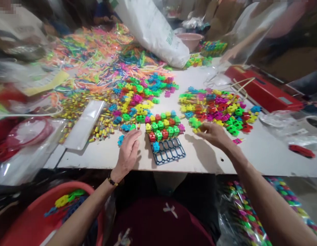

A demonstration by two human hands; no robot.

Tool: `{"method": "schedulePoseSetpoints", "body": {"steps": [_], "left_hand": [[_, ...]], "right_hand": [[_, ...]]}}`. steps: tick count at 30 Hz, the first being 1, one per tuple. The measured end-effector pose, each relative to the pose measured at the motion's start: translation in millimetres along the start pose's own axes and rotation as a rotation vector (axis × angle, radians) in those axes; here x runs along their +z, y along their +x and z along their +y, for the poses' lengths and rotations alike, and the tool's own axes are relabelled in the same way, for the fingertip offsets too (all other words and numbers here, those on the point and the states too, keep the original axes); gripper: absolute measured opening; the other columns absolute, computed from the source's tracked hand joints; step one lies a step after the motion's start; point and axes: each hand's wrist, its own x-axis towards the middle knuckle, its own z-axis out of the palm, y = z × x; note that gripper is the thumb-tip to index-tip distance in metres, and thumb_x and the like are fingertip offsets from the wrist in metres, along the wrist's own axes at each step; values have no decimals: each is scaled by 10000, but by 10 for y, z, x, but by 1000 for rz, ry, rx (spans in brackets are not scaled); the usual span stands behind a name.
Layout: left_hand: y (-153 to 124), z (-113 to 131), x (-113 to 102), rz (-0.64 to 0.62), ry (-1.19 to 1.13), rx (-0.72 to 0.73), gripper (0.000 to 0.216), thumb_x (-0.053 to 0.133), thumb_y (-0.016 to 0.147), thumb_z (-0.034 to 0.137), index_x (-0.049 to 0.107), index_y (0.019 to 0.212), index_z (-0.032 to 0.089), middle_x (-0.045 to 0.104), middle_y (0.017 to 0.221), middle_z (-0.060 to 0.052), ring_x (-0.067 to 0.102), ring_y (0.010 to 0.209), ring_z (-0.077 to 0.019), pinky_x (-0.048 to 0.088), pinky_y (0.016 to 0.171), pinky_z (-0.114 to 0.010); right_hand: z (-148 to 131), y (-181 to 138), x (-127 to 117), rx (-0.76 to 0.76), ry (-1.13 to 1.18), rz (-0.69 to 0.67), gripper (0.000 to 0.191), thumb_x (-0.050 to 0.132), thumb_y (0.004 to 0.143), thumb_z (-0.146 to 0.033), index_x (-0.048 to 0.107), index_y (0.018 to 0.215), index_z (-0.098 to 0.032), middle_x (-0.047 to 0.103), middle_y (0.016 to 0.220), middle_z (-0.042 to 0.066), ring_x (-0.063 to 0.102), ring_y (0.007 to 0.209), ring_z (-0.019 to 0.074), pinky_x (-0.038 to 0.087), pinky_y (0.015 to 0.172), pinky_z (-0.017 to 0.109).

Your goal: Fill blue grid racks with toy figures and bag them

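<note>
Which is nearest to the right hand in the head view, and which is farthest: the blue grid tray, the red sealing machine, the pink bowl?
From the right hand:
1. Blue grid tray, just to its left.
2. Red sealing machine, farther right.
3. Pink bowl, at the table's far side.

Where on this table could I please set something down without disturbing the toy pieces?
Bare tabletop lies along the near edge, right of the right hand, below the right pile. A smaller patch sits left of the left hand. The far left, under the strips, is crowded.
</note>
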Motion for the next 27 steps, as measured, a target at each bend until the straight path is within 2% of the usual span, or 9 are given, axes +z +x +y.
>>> {"method": "schedulePoseSetpoints", "body": {"steps": [2, 3, 6, 8, 10, 13, 17, 23, 27], "left_hand": [[90, 150, 9, -110, -2, 143, 362, 426, 1056, 247, 580, 1384, 241, 540, 1508, -101, 349, 1514, -273, 331, 1226, -544], [127, 209, 24, -161, 9, 209, 379, 433, 1054, 236, 560, 1410, 244, 486, 1562, -103, 256, 1557, -285, 292, 1242, -570], [186, 290, 85, -261, 70, 343, 386, 457, 1046, 226, 556, 1419, 233, 374, 1639, -120, 100, 1594, -318, 215, 1251, -636], [195, 279, 117, -305, 120, 380, 366, 461, 1044, 225, 586, 1388, 220, 334, 1659, -124, 41, 1596, -331, 181, 1248, -664], [197, 250, 134, -335, 163, 396, 344, 460, 1045, 221, 616, 1352, 209, 317, 1666, -122, 0, 1595, -338, 163, 1244, -680], [201, 224, 140, -350, 203, 391, 321, 455, 1048, 209, 634, 1314, 201, 327, 1662, -123, -9, 1595, -329, 184, 1241, -679], [191, 215, 129, -334, 206, 394, 284, 469, 1045, 200, 637, 1272, 187, 368, 1640, -133, 37, 1597, -313, 236, 1239, -661], [150, 174, 140, -297, 169, 377, 242, 489, 1032, 175, 620, 1235, 190, 432, 1607, -123, 140, 1589, -311, 290, 1239, -629], [155, 136, 186, -293, 148, 354, 254, 485, 1031, 172, 602, 1252, 217, 421, 1617, -96, 183, 1579, -322, 301, 1234, -635]], "right_hand": [[-71, -250, 42, 41, 87, -133, 129, 669, 789, -316, 640, 760, -194, 661, 736, 38, 583, 675, 186, 401, 611, 292], [-103, -362, 72, 68, 91, -150, 124, 667, 786, -310, 645, 774, -188, 673, 754, 46, 595, 687, 189, 408, 618, 288], [-270, -636, 220, 85, 13, 17, 117, 635, 806, -272, 658, 867, -174, 694, 870, 89, 608, 729, 201, 421, 645, 296], [-500, -760, 401, -28, 79, 115, 129, 613, 843, -266, 658, 925, -177, 686, 894, 90, 597, 725, 191, 434, 657, 294], [-813, -818, 657, -189, 271, 80, 109, 597, 882, -265, 655, 928, -185, 670, 835, 62, 578, 686, 171, 447, 649, 280], [-1264, -776, 1085, -314, 407, 51, 104, 593, 886, -217, 651, 964, -180, 661, 839, 59, 571, 690, 171, 456, 652, 278], [-1509, -624, 1443, -287, 280, 84, 56, 574, 883, -181, 629, 876, -172, 662, 840, 91, 580, 738, 201, 442, 676, 298], [-1501, -517, 1520, -348, 215, 6, 119, 543, 809, -86, 618, 859, -163, 667, 836, 95, 589, 764, 207, 448, 710, 296], [-1500, -563, 1376, -363, 272, -43, 84, 599, 819, -112, 623, 873, -172, 659, 810, 53, 581, 735, 187, 464, 690, 284]]}}
